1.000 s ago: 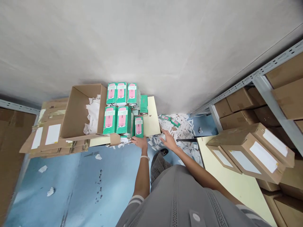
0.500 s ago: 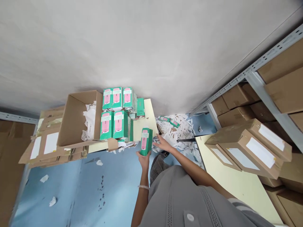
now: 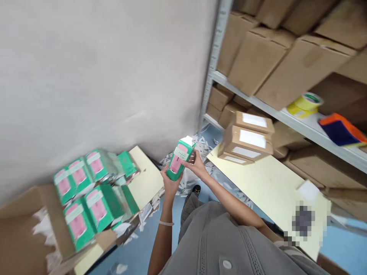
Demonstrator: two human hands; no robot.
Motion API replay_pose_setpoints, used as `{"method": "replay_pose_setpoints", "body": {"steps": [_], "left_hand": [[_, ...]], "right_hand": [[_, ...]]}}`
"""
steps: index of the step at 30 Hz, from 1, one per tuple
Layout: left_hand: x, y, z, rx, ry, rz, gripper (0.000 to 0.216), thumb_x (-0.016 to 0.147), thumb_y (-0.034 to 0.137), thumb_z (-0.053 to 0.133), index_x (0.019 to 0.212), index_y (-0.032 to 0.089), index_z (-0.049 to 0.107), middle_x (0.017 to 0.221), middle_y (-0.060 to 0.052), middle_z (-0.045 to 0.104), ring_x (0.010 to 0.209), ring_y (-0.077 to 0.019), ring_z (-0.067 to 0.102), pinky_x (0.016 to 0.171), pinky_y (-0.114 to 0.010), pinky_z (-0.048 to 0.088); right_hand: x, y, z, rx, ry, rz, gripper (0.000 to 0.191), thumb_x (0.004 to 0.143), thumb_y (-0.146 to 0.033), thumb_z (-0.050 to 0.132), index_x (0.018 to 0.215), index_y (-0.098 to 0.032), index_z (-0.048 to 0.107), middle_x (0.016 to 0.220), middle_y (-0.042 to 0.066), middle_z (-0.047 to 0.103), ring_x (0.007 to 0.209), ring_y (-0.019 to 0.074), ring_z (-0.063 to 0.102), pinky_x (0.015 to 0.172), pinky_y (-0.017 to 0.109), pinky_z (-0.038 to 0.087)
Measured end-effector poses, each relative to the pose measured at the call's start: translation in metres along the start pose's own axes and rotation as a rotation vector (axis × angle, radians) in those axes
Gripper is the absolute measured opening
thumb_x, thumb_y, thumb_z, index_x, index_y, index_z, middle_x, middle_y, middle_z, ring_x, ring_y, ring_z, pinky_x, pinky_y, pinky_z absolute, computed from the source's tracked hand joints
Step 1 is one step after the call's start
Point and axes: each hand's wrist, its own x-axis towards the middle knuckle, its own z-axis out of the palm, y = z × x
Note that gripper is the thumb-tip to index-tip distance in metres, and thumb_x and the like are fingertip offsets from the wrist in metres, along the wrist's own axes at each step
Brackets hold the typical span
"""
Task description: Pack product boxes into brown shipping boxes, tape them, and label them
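Between my two hands is a green box with a pink panel (image 3: 180,157), tilted, a white flap or paper standing up at its top end. My left hand (image 3: 172,182) grips the lower end of it, fingers wrapped round. At the box's right side is my right hand (image 3: 196,163), its thumb on the front and its fingers along the edge. To the left, several similar green and pink boxes (image 3: 97,206) stand in rows on a pale yellow table (image 3: 149,172).
An open carton (image 3: 54,221) with white paper scraps stands at lower left. Brown cartons (image 3: 248,139) are stacked on a second pale table (image 3: 258,183) at right, before a metal shelf (image 3: 249,97) of boxes. Yellow tape (image 3: 305,105) lies on that shelf. Paper shreds (image 3: 203,143) cover the floor.
My view has swung to the right, towards the shelf and second table. The right hand, apart from the green box before, now holds it too. The box has tilted.
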Motion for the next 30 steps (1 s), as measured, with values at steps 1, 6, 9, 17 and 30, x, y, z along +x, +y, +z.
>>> {"method": "replay_pose_setpoints", "body": {"steps": [1, 6, 9, 17, 30], "left_hand": [[0.004, 0.006, 0.016, -0.006, -0.063, 0.058, 0.070, 0.069, 0.032, 0.082, 0.124, 0.023, 0.040, 0.127, -0.012, 0.053, 0.119, -0.0263, 0.057, 0.101, -0.048, 0.048], [-0.011, 0.050, 0.103, -0.023, -0.381, 0.298, 0.071, 0.072, 0.027, 0.079, 0.131, 0.023, 0.040, 0.131, -0.013, 0.051, 0.128, -0.0279, 0.051, 0.109, -0.049, 0.041], [-0.040, 0.078, 0.150, -0.041, -0.595, 0.328, 0.070, 0.072, 0.023, 0.077, 0.131, 0.023, 0.041, 0.131, -0.012, 0.052, 0.127, -0.0276, 0.052, 0.107, -0.046, 0.043], [-0.126, 0.133, 0.250, -0.084, -1.028, 0.372, 0.076, 0.073, 0.025, 0.079, 0.137, 0.023, 0.040, 0.132, -0.013, 0.055, 0.127, -0.0266, 0.054, 0.103, -0.039, 0.047], [-0.204, 0.109, 0.339, 0.086, -1.235, 0.430, 0.040, 0.080, 0.010, 0.064, 0.117, 0.021, 0.050, 0.120, -0.010, 0.060, 0.118, -0.0235, 0.059, 0.096, -0.039, 0.051]], "right_hand": [[-0.002, -0.006, -0.017, 0.014, 0.081, -0.021, 0.075, 0.060, -0.047, 0.088, 0.119, -0.028, 0.044, 0.116, 0.005, 0.060, 0.093, 0.0183, 0.062, 0.077, 0.033, 0.057], [-0.036, -0.027, -0.109, 0.175, 0.452, -0.094, 0.072, 0.058, -0.041, 0.090, 0.113, -0.029, 0.045, 0.112, 0.003, 0.063, 0.090, 0.0174, 0.065, 0.079, 0.032, 0.057], [-0.073, -0.027, -0.165, 0.283, 0.704, -0.081, 0.066, 0.057, -0.039, 0.090, 0.106, -0.027, 0.048, 0.108, 0.002, 0.067, 0.092, 0.0183, 0.066, 0.081, 0.032, 0.057], [-0.166, 0.009, -0.290, 0.754, 1.028, 0.109, 0.031, 0.073, -0.039, 0.078, 0.087, -0.021, 0.057, 0.079, 0.000, 0.070, 0.071, 0.0145, 0.066, 0.065, 0.024, 0.057], [-0.209, 0.099, -0.359, 1.402, 0.926, 0.539, 0.026, 0.092, -0.041, 0.049, 0.090, -0.018, 0.061, 0.069, 0.002, 0.061, 0.066, 0.0171, 0.062, 0.056, 0.027, 0.057]]}}
